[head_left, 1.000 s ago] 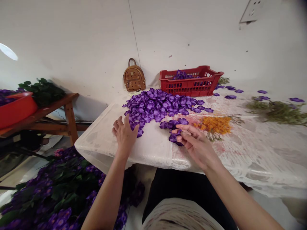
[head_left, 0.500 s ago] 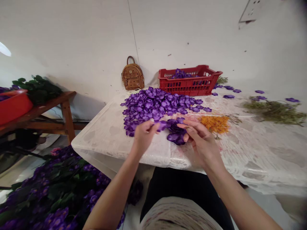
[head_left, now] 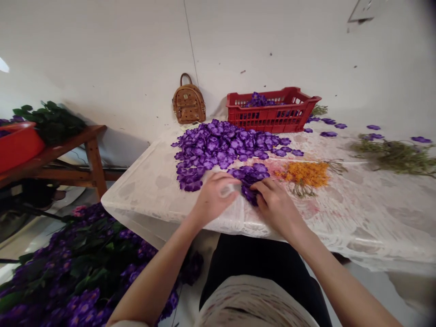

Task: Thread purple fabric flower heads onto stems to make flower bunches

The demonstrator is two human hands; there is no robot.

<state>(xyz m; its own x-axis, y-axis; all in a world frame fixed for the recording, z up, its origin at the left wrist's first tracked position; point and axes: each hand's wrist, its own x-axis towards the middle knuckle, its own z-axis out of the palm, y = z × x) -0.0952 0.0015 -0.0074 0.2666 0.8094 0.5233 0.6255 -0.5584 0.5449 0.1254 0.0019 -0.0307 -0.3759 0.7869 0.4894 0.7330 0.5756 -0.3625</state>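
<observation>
My left hand (head_left: 216, 197) is open over the front of the table, with a gap between thumb and fingers and nothing visible in it. Its fingertips come close to a small heap of purple artificial flower heads (head_left: 250, 172). From the right, my right hand (head_left: 276, 202) reaches into that heap, its fingers closed on a dark purple flower at the near edge; the fingertips are partly hidden. Behind both hands spreads a large pile of purple flower heads (head_left: 218, 143). Beside my right hand lies a bunch of orange flower centres (head_left: 306, 174) on thin greenish stems.
A red plastic crate (head_left: 269, 119) holding purple flowers stands against the wall, beside a small brown backpack (head_left: 188, 104). Green stems (head_left: 391, 154) lie at the right on the plastic-covered table (head_left: 143, 195). Finished-looking purple flowers with leaves (head_left: 88, 254) fill the floor at left.
The purple flower pinched in my left hand is gone from it, and those fingers have parted. My right hand has turned palm down and lowered onto the small heap.
</observation>
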